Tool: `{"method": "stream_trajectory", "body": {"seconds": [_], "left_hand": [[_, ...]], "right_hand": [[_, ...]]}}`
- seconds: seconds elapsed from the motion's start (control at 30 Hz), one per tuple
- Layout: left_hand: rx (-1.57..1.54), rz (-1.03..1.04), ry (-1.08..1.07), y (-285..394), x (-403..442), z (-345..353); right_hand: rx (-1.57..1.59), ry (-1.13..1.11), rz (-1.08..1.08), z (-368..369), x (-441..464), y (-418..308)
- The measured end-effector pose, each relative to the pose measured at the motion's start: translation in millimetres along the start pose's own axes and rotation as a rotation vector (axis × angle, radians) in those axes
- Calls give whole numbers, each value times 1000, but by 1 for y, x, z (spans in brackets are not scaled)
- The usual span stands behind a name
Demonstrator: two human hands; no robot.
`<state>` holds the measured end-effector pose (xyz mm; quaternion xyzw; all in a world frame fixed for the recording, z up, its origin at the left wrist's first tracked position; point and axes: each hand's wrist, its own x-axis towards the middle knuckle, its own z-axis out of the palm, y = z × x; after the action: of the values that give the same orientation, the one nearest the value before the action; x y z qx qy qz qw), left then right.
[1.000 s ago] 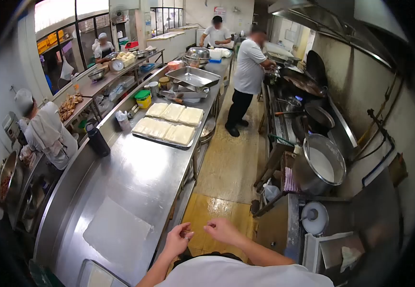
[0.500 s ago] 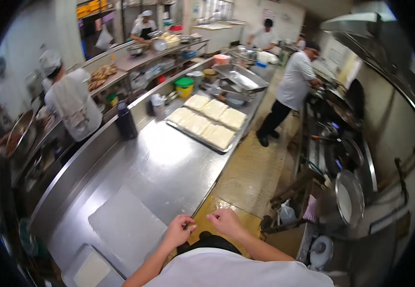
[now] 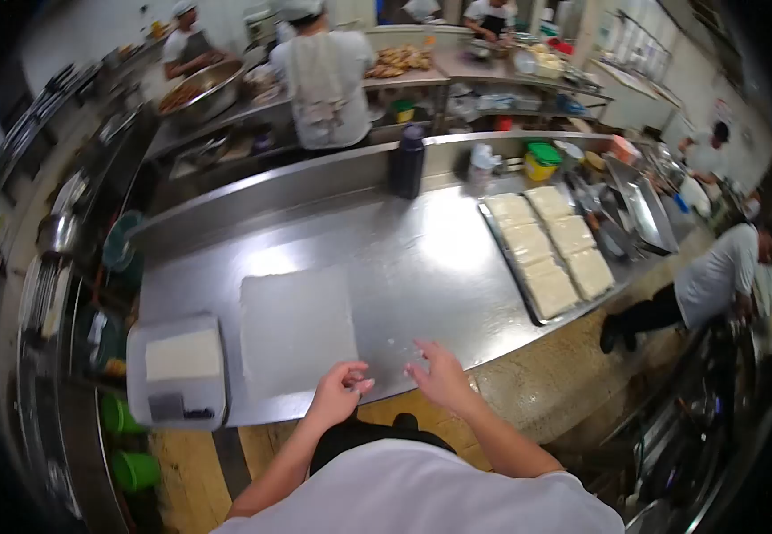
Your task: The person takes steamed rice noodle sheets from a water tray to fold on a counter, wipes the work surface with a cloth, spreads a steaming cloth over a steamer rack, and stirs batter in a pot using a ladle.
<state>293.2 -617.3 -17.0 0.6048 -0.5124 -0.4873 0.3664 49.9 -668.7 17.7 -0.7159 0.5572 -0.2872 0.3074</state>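
My left hand (image 3: 341, 392) is at the front edge of the steel table (image 3: 404, 258), fingers curled but apart from the thumb, holding nothing. To its right, my right hand (image 3: 442, 378) is open over the same edge, fingers spread and also bare. A thin whitish sheet (image 3: 297, 329) lies flat on the steel, its near right corner close to my left hand. Further left, a shallow plastic tray (image 3: 139, 383) contains a white rectangular slab (image 3: 184, 356) and a flat grey piece (image 3: 167, 407).
A dark tray (image 3: 515, 278) of several pale rectangular slabs (image 3: 550, 289) sits at the table's right. A dark tall bottle (image 3: 408, 165) and a green-lidded yellow tub (image 3: 542, 160) stand along the back. Co-workers (image 3: 323, 84) work beyond the table, another person (image 3: 715, 276) at right.
My view has turned left, bringing the sheet and plastic tray in front of me. My hands now reach over the table edge, and the right hand's fingers have spread.
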Motion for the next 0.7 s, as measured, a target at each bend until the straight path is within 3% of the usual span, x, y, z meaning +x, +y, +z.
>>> {"method": "stream_trajectory", "body": {"seconds": [0.13, 0.23, 0.37, 0.43, 0.53, 0.7], "left_hand": [[65, -55, 144, 1, -2, -46], [175, 9, 290, -40, 24, -103], [414, -76, 444, -79, 91, -214], [509, -173, 452, -77, 132, -263], [622, -98, 463, -95, 193, -310], [667, -124, 313, -117, 261, -335]], "right_hand": [[2, -109, -66, 21, 23, -15], [65, -269, 115, 35, 39, -32], [91, -192, 66, 67, 60, -55], [51, -197, 89, 86, 69, -59], [-5, -218, 124, 110, 85, -78], [-11, -189, 173, 145, 99, -109]]}}
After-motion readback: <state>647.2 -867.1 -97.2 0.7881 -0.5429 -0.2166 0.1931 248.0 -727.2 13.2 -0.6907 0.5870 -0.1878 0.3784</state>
